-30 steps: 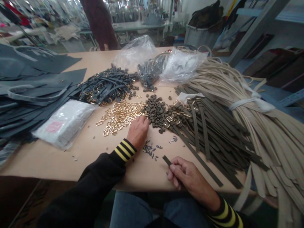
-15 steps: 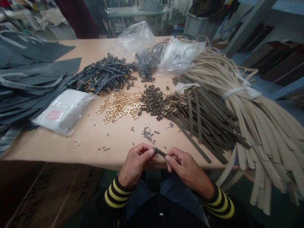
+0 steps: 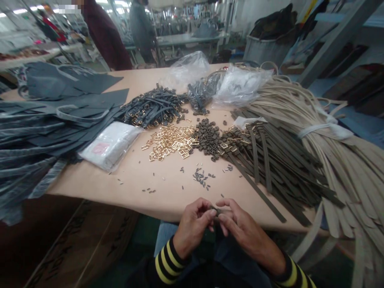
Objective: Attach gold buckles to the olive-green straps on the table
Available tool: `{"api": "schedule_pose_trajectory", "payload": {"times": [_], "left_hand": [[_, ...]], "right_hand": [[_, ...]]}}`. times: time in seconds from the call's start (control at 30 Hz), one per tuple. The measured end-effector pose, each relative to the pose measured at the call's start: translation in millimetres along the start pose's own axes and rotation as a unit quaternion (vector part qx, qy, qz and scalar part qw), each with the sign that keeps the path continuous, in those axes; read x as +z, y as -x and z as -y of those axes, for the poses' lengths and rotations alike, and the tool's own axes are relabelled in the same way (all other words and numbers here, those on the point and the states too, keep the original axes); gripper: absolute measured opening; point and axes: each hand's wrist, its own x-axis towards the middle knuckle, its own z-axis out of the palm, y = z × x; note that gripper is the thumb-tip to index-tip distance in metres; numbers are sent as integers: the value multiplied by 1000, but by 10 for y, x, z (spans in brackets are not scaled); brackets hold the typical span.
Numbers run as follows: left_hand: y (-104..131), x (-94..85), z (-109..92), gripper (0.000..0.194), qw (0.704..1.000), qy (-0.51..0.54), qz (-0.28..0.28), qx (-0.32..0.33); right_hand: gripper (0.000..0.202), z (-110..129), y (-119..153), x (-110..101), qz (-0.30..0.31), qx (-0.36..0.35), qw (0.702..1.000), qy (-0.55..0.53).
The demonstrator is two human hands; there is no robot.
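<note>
Just over the table's front edge, my left hand (image 3: 196,224) pinches a small olive strap piece (image 3: 216,210) between thumb and fingers. Close against it, my right hand (image 3: 243,228) has its thumb and fingers at the piece's other side; they cover most of it. Beyond my hands lie small dark bits (image 3: 202,177) scattered on the table (image 3: 120,192). Farther back are a heap of gold buckles (image 3: 172,140), a heap of olive loops (image 3: 208,138) and a pile of long olive straps (image 3: 279,164).
Dark blue straps with buckles (image 3: 153,106) and clear plastic bags (image 3: 240,84) lie at the back. On the left are a wrapped packet (image 3: 109,146) and dark blue panels (image 3: 60,124). A beige strap bundle (image 3: 339,160) hangs over the right edge. People (image 3: 106,36) stand beyond the table.
The view has shifted, so the table appears lower and farther right. My hands are closer together, and the strap that stretched between them is now mostly covered by my fingers.
</note>
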Motion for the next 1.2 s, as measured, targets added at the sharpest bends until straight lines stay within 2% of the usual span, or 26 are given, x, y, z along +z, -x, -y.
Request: {"api": "schedule_pose_trajectory", "payload": {"times": [0.1, 0.23, 0.3, 0.33, 0.37, 0.4, 0.43, 0.47, 0.53, 0.6, 0.73, 0.9, 0.97, 1.07, 1.13, 1.2], "left_hand": [[-8, -19, -18, 22, 999, -44, 12, -1], [-68, -103, -132, 23, 999, -47, 0, -7], [-169, -203, -224, 21, 993, -120, 11, 14], [-247, -270, -276, 20, 981, -187, 1, 46], [-341, -347, -331, 18, 959, -267, -25, 92], [-451, -429, -386, 15, 918, -355, -78, 155], [-571, -512, -439, 15, 863, -439, -121, 218], [-693, -590, -486, 16, 801, -523, -145, 252], [-919, -713, -557, 17, 670, -688, -145, 239], [-1083, -778, -596, 17, 633, -731, -125, 223], [-1208, -800, -645, 17, 626, -745, -93, 212], [-1146, -787, -703, 17, 632, -742, -45, 220], [-1037, -718, -651, 16, 639, -733, -22, 230], [-764, -506, -478, 14, 654, -709, 33, 263], [-548, -340, -352, 15, 674, -661, 92, 317], [-359, -205, -256, 17, 697, -606, 109, 367]], "right_hand": [[25, -1, -34, -10, 9, 1, 1000, 18], [30, 12, -96, -89, 25, 25, 999, 13], [29, 9, -147, -137, 25, 39, 999, -3], [29, 2, -178, -157, 16, 46, 999, -16], [30, -10, -209, -174, 5, 54, 998, -32], [31, -25, -240, -188, -5, 63, 997, -48], [32, -44, -267, -197, -12, 72, 995, -63], [32, -65, -288, -203, -13, 78, 994, -76], [34, -104, -312, -209, -7, 80, 992, -94], [34, -131, -313, -212, 3, 84, 991, -102], [33, -134, -289, -231, 9, 86, 991, -106], [33, -117, -295, -269, 0, 74, 989, -126], [33, -98, -306, -284, -9, 69, 989, -130], [33, -45, -312, -299, -36, 56, 990, -121], [34, -13, -297, -300, -34, 39, 992, -118], [36, -4, -259, -292, -10, 29, 990, -139]]}}
